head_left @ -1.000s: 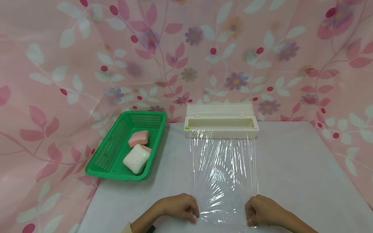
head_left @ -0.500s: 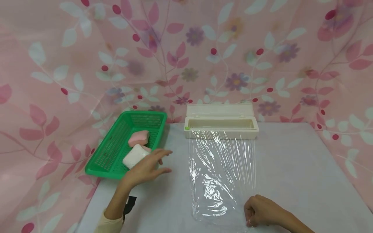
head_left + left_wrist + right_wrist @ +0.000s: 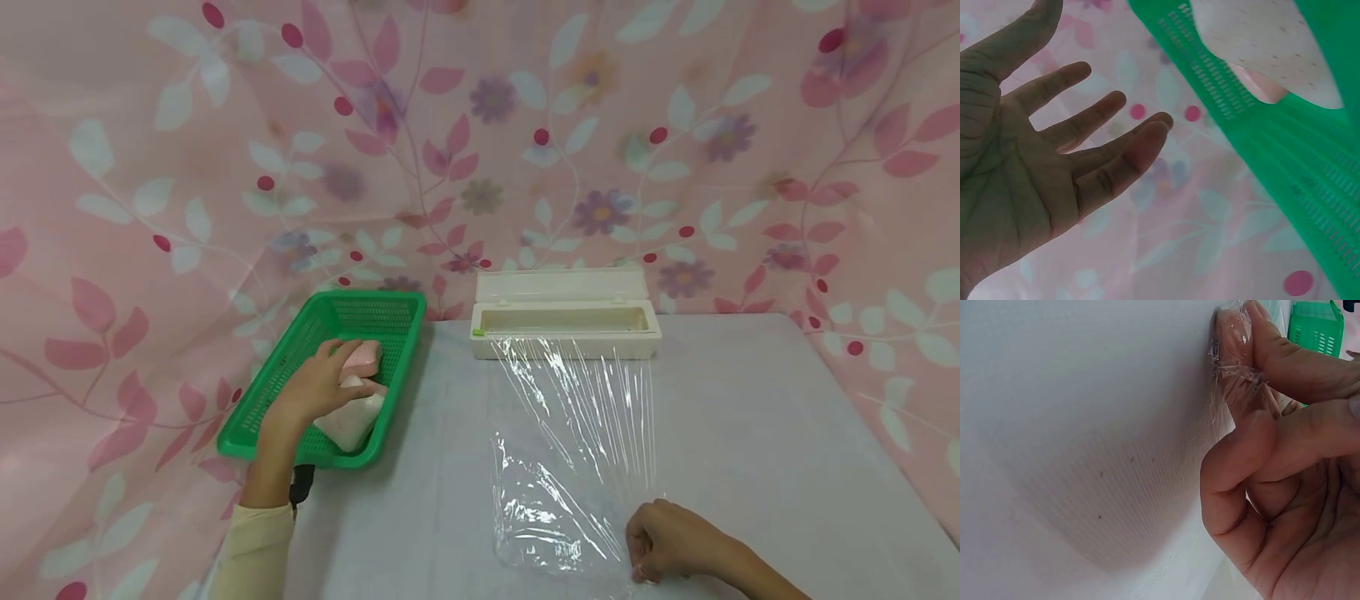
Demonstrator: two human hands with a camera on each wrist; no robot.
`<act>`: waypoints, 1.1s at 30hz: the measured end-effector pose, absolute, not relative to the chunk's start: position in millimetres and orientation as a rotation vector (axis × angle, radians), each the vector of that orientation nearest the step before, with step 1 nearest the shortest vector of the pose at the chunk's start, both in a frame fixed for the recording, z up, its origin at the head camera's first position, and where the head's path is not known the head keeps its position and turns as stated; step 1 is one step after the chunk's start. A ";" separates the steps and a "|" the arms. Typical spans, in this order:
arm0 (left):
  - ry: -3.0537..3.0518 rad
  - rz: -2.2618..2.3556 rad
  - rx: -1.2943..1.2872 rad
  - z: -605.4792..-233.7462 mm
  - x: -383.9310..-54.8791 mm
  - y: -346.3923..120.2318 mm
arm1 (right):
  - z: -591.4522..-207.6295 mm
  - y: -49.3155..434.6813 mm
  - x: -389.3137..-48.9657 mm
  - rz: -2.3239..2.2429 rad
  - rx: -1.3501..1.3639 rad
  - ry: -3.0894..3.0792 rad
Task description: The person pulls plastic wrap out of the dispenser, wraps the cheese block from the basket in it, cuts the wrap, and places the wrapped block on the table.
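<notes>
My left hand (image 3: 311,390) is over the green plastic basket (image 3: 337,461), fingers spread above the soap bars. Under it lie a white soap bar (image 3: 352,429) and, behind that, a pink soap bar (image 3: 366,358). The left wrist view shows this hand (image 3: 1041,144) with loosely bent, parted fingers and nothing in them. At the table's front, my right hand (image 3: 675,537) pinches the near right corner of a sheet of plastic wrap (image 3: 570,450). In the right wrist view, the film (image 3: 1229,369) bunches around the thumb and finger. The sheet's near left corner lies loose.
At the back, a white wrap dispenser box (image 3: 562,346) stands with its lid (image 3: 562,286) raised, and the film runs from its front edge. A white cloth (image 3: 750,433) covers the table. Behind hangs a pink floral curtain (image 3: 480,150).
My left hand has let go of the wrap's left corner and moved left and away to over the soap in the basket. The right hand has kept its pinch in place.
</notes>
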State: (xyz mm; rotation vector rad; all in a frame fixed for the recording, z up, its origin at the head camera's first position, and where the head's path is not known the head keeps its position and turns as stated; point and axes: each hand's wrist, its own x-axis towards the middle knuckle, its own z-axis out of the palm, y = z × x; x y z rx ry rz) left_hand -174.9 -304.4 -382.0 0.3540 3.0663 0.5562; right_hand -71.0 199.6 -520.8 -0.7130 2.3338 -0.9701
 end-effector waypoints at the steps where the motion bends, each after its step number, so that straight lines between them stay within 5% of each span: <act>1: 3.036 0.542 0.323 -383.3 -177.6 -309.6 | -520.9 199.7 -71.3 -0.967 -0.717 2.335; 33: 2.494 0.472 0.000 -390.3 -230.3 -342.2 | -519.3 201.3 -70.3 -0.996 -0.720 2.326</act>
